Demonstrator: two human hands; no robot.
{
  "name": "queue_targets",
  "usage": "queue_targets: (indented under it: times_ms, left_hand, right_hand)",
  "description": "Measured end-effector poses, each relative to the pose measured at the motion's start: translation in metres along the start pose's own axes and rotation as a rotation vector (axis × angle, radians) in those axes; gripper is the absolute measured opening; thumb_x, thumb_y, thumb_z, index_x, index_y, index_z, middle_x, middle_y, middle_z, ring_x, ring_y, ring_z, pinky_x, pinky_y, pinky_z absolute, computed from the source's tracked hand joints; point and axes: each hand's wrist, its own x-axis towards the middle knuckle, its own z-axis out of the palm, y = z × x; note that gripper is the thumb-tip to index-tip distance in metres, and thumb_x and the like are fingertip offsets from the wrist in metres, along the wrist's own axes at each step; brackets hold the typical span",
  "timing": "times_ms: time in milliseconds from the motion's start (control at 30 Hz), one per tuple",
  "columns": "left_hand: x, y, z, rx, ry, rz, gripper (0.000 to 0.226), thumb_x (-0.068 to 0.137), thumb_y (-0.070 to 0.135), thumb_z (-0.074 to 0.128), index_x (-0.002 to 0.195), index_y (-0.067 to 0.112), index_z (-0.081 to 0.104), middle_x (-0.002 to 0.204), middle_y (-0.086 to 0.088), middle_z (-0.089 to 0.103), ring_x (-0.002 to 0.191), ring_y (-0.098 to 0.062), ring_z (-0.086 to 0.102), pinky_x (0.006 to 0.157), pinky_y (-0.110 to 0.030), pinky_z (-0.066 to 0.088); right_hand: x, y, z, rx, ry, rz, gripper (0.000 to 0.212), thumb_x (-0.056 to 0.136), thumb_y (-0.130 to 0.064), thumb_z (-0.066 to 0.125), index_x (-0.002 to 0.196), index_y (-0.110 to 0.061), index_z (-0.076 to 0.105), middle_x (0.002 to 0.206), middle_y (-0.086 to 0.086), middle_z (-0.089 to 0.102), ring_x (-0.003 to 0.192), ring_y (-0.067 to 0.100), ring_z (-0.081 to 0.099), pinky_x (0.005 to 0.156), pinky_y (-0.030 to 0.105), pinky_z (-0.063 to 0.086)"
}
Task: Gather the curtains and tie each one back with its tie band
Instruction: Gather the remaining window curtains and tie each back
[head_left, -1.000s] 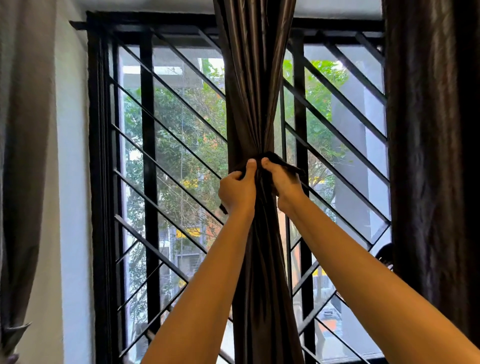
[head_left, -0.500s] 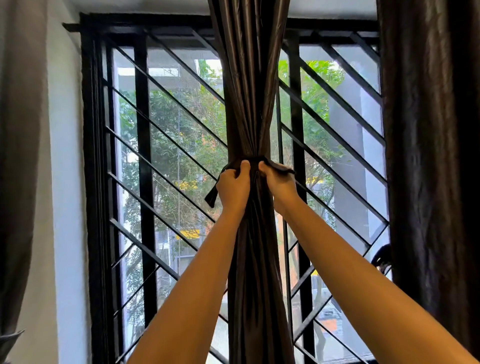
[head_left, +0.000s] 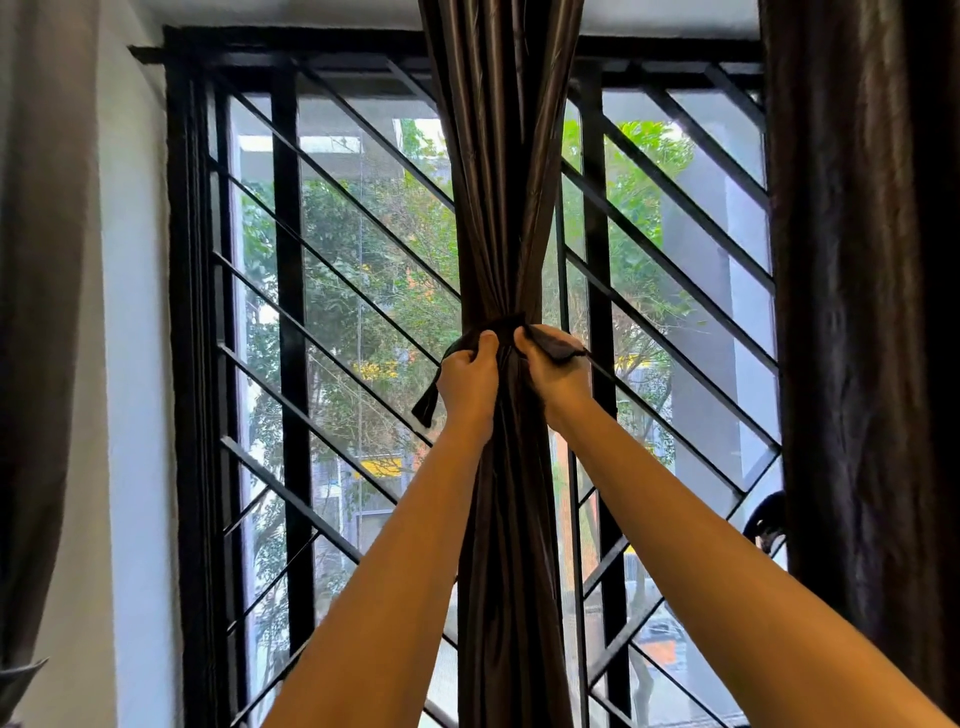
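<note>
A dark brown curtain (head_left: 501, 171) hangs gathered into a narrow bundle in front of the middle of the window. A dark tie band (head_left: 496, 325) wraps around it at hand height. My left hand (head_left: 467, 382) grips the band's left end, whose tail (head_left: 427, 402) hangs down beside the wrist. On the other side, my right hand (head_left: 553, 376) grips the band's right end (head_left: 558, 347), which sticks out to the right. Both thumbs press against the bundle's front.
A second dark curtain (head_left: 862, 312) hangs loose along the right edge. A grey curtain (head_left: 36, 312) hangs at the far left by the white wall (head_left: 135, 364). Black window bars (head_left: 291, 312) run behind the bundle.
The band's left tail has come out and now hangs below my left hand. Both hands stay at the band with little movement; the view has shifted slightly.
</note>
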Motion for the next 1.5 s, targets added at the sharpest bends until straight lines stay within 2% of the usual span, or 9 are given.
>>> queue_targets:
  times_ms: [167,300,433,567,733,933,1133,1333,1500]
  left_hand:
    - [0.002,-0.002,0.003,0.064,0.022,0.045,0.050,0.091,0.043,0.055,0.055,0.011,0.045,0.054,-0.002,0.045,0.049,-0.018,0.042,0.051,-0.031,0.031]
    - [0.001,-0.002,0.002,0.105,0.038,0.086,0.053,0.094,0.039,0.053,0.050,0.011,0.040,0.050,-0.002,0.040,0.045,-0.015,0.038,0.038,-0.020,0.028]
    - [0.001,0.000,0.004,0.101,0.033,0.105,0.048,0.096,0.036,0.049,0.057,0.009,0.047,0.058,-0.001,0.047,0.059,-0.021,0.046,0.052,-0.030,0.031]
    - [-0.001,-0.003,0.006,0.109,0.007,0.112,0.043,0.098,0.036,0.046,0.068,0.006,0.052,0.062,0.000,0.049,0.058,-0.016,0.047,0.049,-0.030,0.026]
    - [0.006,-0.007,0.008,0.146,0.015,0.149,0.048,0.098,0.035,0.046,0.057,0.010,0.043,0.057,-0.004,0.044,0.050,-0.017,0.042,0.048,-0.029,0.029]
    - [0.011,-0.007,0.006,0.169,-0.013,0.183,0.047,0.098,0.029,0.047,0.054,0.014,0.039,0.054,-0.002,0.041,0.047,-0.014,0.038,0.039,-0.019,0.027]
    - [0.012,-0.007,0.005,0.113,-0.061,0.138,0.044,0.098,0.030,0.048,0.058,0.013,0.044,0.055,-0.002,0.043,0.050,-0.016,0.042,0.041,-0.020,0.030]
    - [0.010,-0.003,0.003,0.139,-0.083,0.116,0.048,0.098,0.035,0.047,0.057,0.010,0.044,0.056,-0.003,0.045,0.053,-0.020,0.044,0.053,-0.030,0.030]
    - [0.007,-0.001,0.002,0.167,-0.110,0.116,0.050,0.100,0.038,0.039,0.057,0.013,0.042,0.057,-0.003,0.044,0.052,-0.016,0.042,0.048,-0.027,0.030]
  right_hand:
    - [0.002,0.005,-0.004,-0.523,0.002,-0.323,0.010,0.083,-0.005,0.057,0.090,-0.011,0.062,0.076,-0.005,0.056,0.068,0.012,0.050,0.054,0.015,0.031]
    - [0.005,0.004,-0.002,-0.400,0.035,-0.198,0.007,0.085,-0.011,0.061,0.091,-0.009,0.063,0.083,0.005,0.063,0.077,0.020,0.059,0.068,0.025,0.045]
    - [0.009,-0.004,-0.001,-0.214,-0.016,0.074,0.009,0.088,-0.023,0.064,0.082,-0.017,0.062,0.097,0.010,0.067,0.096,0.027,0.063,0.085,0.038,0.051]
    - [0.006,-0.006,-0.003,0.068,-0.068,0.288,0.027,0.088,-0.017,0.063,0.112,-0.005,0.064,0.106,0.012,0.066,0.099,0.025,0.063,0.080,0.033,0.051]
    - [0.005,0.004,0.002,0.056,0.009,0.120,0.008,0.088,-0.009,0.065,0.095,-0.007,0.061,0.095,0.016,0.064,0.088,0.023,0.058,0.091,0.040,0.050]
    - [0.004,0.018,-0.001,-0.076,0.000,-0.094,0.021,0.089,-0.013,0.062,0.108,-0.003,0.065,0.095,0.005,0.064,0.088,0.016,0.057,0.087,0.029,0.049]
    - [0.009,0.022,0.002,-0.127,0.041,-0.152,0.018,0.092,-0.010,0.056,0.106,-0.004,0.065,0.091,0.005,0.063,0.080,0.013,0.055,0.063,0.002,0.042]
    - [0.012,0.024,0.007,-0.174,0.037,-0.132,0.016,0.093,-0.012,0.052,0.102,-0.007,0.065,0.087,0.002,0.061,0.078,0.015,0.055,0.067,0.015,0.042]
    - [0.020,0.018,0.013,-0.134,-0.013,0.032,0.025,0.092,-0.017,0.055,0.070,-0.027,0.053,0.073,-0.006,0.057,0.079,0.021,0.057,0.065,0.027,0.041]
